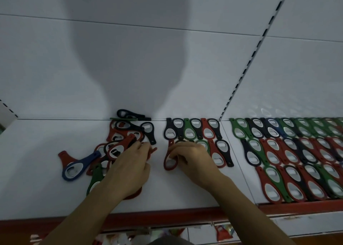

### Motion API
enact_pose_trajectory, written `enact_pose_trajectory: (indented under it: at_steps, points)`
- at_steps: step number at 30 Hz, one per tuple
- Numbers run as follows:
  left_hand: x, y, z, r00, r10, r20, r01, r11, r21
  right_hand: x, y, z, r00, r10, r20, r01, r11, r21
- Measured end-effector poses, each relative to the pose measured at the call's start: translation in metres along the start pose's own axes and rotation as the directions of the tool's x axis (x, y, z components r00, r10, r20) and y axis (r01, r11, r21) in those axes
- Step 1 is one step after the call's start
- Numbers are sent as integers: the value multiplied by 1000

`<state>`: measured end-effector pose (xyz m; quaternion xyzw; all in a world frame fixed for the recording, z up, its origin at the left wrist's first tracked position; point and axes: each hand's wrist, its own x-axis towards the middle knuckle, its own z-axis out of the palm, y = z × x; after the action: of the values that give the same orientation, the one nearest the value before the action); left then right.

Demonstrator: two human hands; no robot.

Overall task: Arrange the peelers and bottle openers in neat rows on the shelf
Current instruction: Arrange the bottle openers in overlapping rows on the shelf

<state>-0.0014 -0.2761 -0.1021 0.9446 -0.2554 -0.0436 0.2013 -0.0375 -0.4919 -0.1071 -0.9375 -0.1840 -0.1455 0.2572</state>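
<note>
- A white shelf (176, 189) with a red strip (167, 218) along its front edge fills the lower view.
- The right hand (193, 156) pinches a red opener (166, 157) narrowly at its ring. The opener lies flat at the hand's 9 o'clock.
- Two short rows (189, 131) of openers sit at that hand's 12 o'clock, and the hand hides part of the nearer row.
- The left hand (130, 166) curls its fingers onto a loose pile (120, 133) of red, black and green openers. I cannot tell whether it grips one.
- A blue opener (78, 164) lies at the left hand's 9 o'clock.
- A black opener (130, 113) leans on the back panel (55, 68) behind the pile.
- At 3 o'clock, beyond a slotted post (251, 59), full rows (289, 157) cover the next shelf section.
</note>
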Motion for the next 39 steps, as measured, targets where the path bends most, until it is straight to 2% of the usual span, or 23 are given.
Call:
enact_pose_trajectory:
  at_steps: [6,10,13,16,18,21,23,28,39]
  points:
    - [8,8,-6,992,77,-103,-96,977,-192,-8,3,-6,998,31,-55,-32,999,-19]
    - [12,14,-3,985,165,-54,-173,958,-228,-22,15,-19,934,292,-205,-287,956,52]
    - [18,17,1,983,172,-64,-182,956,-231,-33,17,-25,885,362,-292,-375,927,13]
    - [23,17,5,973,229,-32,-231,958,-170,-43,22,-31,838,398,-374,-436,900,-19]
    - [25,14,9,963,267,28,-262,959,-105,-50,28,-34,784,474,-401,-531,847,-37]
    - [25,7,16,956,266,127,-269,963,9,-59,34,-34,698,623,-353,-672,740,-23]
    - [24,6,20,956,259,140,-268,962,49,-64,34,-32,670,679,-300,-721,691,-45]
    - [17,14,28,978,190,87,-196,979,60,-67,32,-29,642,718,-268,-746,666,-1]
    - [20,29,30,988,131,83,-136,989,61,-74,33,-32,664,708,-240,-714,696,76]
